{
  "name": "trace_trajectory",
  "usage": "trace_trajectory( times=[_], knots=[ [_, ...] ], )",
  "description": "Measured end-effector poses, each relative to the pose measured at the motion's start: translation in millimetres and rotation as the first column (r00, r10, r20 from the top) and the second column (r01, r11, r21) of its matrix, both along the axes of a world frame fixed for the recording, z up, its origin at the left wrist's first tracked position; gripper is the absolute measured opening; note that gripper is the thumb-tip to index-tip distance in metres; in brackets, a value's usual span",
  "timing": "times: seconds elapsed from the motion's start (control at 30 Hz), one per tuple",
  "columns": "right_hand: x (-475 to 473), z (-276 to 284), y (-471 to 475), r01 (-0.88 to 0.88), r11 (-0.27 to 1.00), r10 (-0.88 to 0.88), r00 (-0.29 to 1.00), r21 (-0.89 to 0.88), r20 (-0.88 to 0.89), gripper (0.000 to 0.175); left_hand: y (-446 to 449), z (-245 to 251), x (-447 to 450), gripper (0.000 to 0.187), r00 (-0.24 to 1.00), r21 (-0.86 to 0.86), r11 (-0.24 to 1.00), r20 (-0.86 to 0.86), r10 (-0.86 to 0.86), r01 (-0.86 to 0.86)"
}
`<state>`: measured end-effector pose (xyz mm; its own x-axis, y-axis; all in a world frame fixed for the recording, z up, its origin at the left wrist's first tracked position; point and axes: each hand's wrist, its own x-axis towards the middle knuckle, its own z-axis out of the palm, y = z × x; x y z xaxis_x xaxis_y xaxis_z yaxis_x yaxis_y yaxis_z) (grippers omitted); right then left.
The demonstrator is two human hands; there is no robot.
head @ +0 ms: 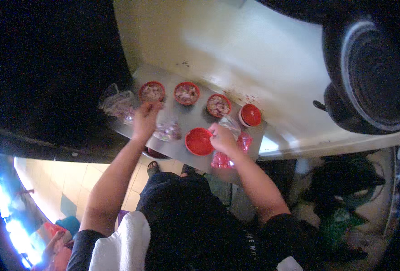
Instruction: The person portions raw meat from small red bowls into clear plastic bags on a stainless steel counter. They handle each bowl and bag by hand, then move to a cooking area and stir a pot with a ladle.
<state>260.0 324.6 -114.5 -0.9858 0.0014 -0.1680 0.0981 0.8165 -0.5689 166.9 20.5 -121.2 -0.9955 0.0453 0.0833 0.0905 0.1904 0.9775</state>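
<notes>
My right hand (223, 138) grips the rim of a red bowl (199, 141) with nothing in it that I can see. My left hand (146, 119) is at the near edge of a red bowl of pale and purplish chopped pieces (152, 91); its fingers are bunched, and whether they hold anything is hidden. Two more red bowls continue the row, a middle bowl of chopped pieces (186, 93) and a right bowl of chopped pieces (219, 105). Between my hands lies a clear plastic bag of similar pieces (167, 130).
Another clear plastic bag (117, 103) sits left of my left hand. A red and white bowl (250, 115) stands by the stained wall (227, 50). A shiny red packet (222, 160) lies under my right wrist on the grey table (189, 117). Someone's arm (53, 241) shows at lower left.
</notes>
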Motion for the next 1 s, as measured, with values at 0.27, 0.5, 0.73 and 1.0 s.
trace_trajectory(
  times=[0.27,0.5,0.73,1.0],
  knots=[
    [18.9,-58.1,59.4,0.209,0.978,-0.192,0.929,0.02,-0.315,0.016,-68.3,-1.6,-35.9,0.023,0.978,-0.23,0.962,0.11,0.176,-0.148],
    [33.0,-77.2,94.0,0.247,0.949,-0.201,0.953,0.196,-0.228,0.019,-85.1,-13.9,-36.4,0.035,0.988,-0.318,0.936,-0.056,0.142,-0.153],
    [40.7,-72.3,105.9,0.222,0.961,-0.181,0.955,0.162,-0.234,0.013,-88.9,30.3,0.2,0.057,0.969,-0.52,0.821,-0.191,0.156,-0.235],
    [28.2,22.9,100.8,0.275,0.96,-0.253,0.787,-0.047,-0.562,0.015,-38.3,77.7,46.9,0.042,0.923,-0.357,0.92,-0.384,0.01,-0.159]
  ],
)
